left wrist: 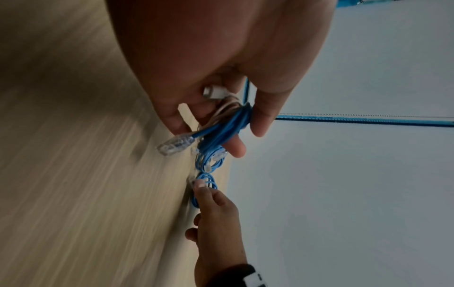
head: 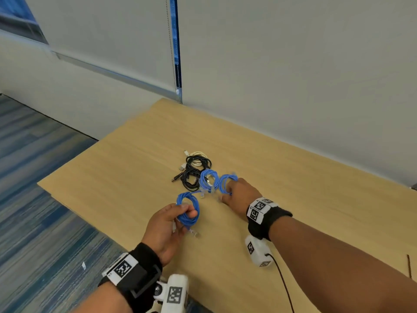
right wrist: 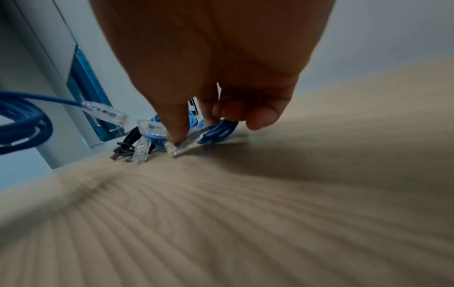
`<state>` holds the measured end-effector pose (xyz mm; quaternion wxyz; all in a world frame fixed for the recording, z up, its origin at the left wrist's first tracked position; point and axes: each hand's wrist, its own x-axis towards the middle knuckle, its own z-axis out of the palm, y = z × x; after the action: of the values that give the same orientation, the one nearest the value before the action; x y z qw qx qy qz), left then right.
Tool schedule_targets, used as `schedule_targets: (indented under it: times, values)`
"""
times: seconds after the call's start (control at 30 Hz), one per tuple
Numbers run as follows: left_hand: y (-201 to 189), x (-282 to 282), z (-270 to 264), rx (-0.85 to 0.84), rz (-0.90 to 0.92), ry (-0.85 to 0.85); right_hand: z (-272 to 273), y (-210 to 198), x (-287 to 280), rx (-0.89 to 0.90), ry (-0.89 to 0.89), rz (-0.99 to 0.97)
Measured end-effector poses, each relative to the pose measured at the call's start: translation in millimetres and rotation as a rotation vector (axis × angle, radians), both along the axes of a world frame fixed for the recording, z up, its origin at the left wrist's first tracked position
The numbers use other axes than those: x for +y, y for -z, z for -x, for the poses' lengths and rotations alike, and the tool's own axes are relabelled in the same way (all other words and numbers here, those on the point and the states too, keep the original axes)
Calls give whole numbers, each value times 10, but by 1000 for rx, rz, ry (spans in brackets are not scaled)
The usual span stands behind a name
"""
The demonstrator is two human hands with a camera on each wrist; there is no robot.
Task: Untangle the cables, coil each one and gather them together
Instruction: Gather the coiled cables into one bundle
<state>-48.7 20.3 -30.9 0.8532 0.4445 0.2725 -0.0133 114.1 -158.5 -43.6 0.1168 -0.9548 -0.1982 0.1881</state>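
My left hand (head: 184,214) holds a coiled blue network cable (head: 188,207) just above the wooden table (head: 293,177). In the left wrist view its fingers (left wrist: 260,124) curl round that coil (left wrist: 230,124), some pale cable strands and a white plug (left wrist: 213,92); a clear plug (left wrist: 175,144) sticks out. My right hand (head: 228,190) grips a second blue coil (head: 225,180) lying on the table, fingers curled into it. The right wrist view shows the index fingertip (right wrist: 176,136) on that coil's clear plug (right wrist: 186,145). A third blue coil (head: 208,179) lies beside it.
Two black coils (head: 191,179) (head: 198,162) and a white coil (head: 199,154) lie just beyond the blue ones. A wall (head: 293,75) runs along the table's far edge. Striped blue carpet (head: 33,199) lies past the left edge.
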Motion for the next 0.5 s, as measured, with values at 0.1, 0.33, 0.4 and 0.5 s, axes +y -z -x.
schedule_targets:
  times: [0.1, 0.33, 0.4, 0.5]
  values:
    - [34, 159, -143, -8, 4, 97, -25, -14, -66, 41, 111, -103]
    - [-29, 639, -546, -46, 53, 253, 153, 12, -124, 45, 260, 50]
    - [-49, 676, -631, -44, 62, 312, 199, -22, -108, 48, 311, 49]
    - [-71, 666, -716, -35, 26, 388, 338, -98, -104, -8, 434, -110]
